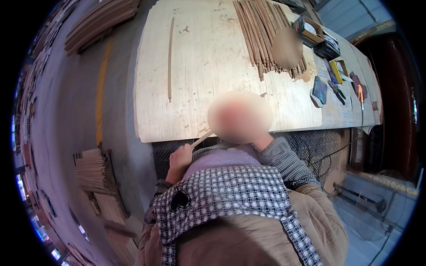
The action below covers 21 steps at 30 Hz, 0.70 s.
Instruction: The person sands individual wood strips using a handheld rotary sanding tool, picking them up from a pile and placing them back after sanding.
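Left hand curled round the lower end of a slim wooden rod, the worker stands at the near edge of a pale plywood-topped table. That rod slants up and to the right in front of the chest, passes into a blurred patch, and its far tip shows beyond it, over the tabletop. The right hand is inside that blur; I cannot tell how its fingers are set, only that the wrist comes in from a grey checked sleeve. Closest to the body is a black-and-white checked apron with a black heart-shaped patch.

Farther over the table, a single loose rod lies apart on the left. To the right rest a dark teal block, pliers with dark handles, and an orange-handled tool. Behind them sit a yellow box, a dark box and an open cardboard box; any print on them is too small to read. At the far side lies a sheaf of brown rods, partly blurred.

Off to the left, a yellow stripe runs along the floor, between stacked slats and a farther pile of boards.
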Available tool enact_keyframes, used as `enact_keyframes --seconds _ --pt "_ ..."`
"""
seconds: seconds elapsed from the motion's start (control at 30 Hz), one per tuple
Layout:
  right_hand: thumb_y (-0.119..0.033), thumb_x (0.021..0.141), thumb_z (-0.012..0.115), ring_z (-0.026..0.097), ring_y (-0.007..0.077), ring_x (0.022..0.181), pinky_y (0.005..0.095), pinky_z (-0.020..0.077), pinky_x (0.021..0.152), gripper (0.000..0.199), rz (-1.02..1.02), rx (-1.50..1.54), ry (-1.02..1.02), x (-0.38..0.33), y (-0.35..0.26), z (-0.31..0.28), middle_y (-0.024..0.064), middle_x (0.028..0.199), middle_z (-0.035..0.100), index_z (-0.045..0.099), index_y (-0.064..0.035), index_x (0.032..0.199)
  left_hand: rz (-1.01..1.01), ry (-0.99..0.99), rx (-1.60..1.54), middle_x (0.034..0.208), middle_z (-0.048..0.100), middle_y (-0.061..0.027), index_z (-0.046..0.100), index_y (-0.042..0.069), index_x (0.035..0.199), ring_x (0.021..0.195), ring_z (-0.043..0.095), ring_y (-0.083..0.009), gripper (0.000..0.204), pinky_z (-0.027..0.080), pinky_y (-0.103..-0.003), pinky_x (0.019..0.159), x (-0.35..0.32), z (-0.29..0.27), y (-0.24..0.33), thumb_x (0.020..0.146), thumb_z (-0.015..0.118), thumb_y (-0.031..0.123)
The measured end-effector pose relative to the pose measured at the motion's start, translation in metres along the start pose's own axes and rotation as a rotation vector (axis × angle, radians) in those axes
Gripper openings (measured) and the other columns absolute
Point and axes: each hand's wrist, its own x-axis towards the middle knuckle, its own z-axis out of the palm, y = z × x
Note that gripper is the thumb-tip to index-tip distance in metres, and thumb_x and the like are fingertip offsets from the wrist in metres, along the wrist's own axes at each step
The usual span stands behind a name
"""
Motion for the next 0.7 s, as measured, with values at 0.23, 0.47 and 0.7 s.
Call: enact_keyframes --seconds 0.23,0.47,0.7 --pt "-0.018 0.085 0.051 0.055 0.0321 0.070 0.0426 0.0444 0.062 0.017 0.307 0.202 0.464 -0.034 0.102 0.047 0.0157 0.084 0.057 0.058 -0.0064 0.094 0.020 0.030 -0.008 0.071 0.056 -0.0148 0.048 0.008 0.082 0.064 0.059 -0.0358 0.016 0.045 -0.049 0.054 0.000 -0.004 0.000 0.089 0.047 0.023" --pt "-0.016 0.080 0.054 0.056 0.0313 0.077 0.0444 0.0444 0.068 0.016 -0.007 0.109 0.368 -0.019 0.061 0.021 0.0158 0.085 0.059 0.059 -0.0031 0.088 0.030 0.093 -0.019 0.070 0.057 -0.0153 0.047 0.009 0.080 0.065 0.060 -0.0358 0.013 0.046 -0.048 0.053 -0.003 -0.004 -0.001 0.087 0.046 0.019" --pt "-0.022 0.083 0.051 0.058 0.0348 0.078 0.0444 0.0460 0.066 0.019 0.087 0.037 0.128 -0.016 0.083 0.011 0.0156 0.087 0.061 0.059 -0.0065 0.092 0.046 0.091 0.020 0.070 0.057 -0.0158 0.047 0.008 0.079 0.063 0.060 -0.0366 0.014 0.047 -0.049 0.053 -0.003 0.002 0.003 0.088 0.046 0.018"
